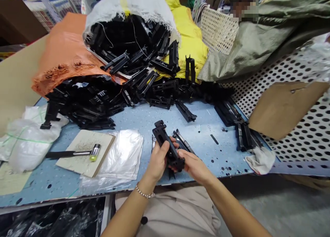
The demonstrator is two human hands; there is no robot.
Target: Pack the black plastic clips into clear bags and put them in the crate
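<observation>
Near the front edge of the tabletop [134, 121], a black plastic part [167, 148] is gripped by the left hand [157, 161] and right hand [194, 165] together, tilted away. A second part [183, 141] lies just behind; a hammer [73, 153] rests to the left, a heap of parts [123, 75] toward the back edge.

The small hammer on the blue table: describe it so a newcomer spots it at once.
Start at the blue table, on the wearer's left. There a beige board lies beside clear plastic bags. The hammer lies across it: black handle, shiny metal neck, yellow-green head, unlike the all-black plastic parts heaped behind.
</observation>
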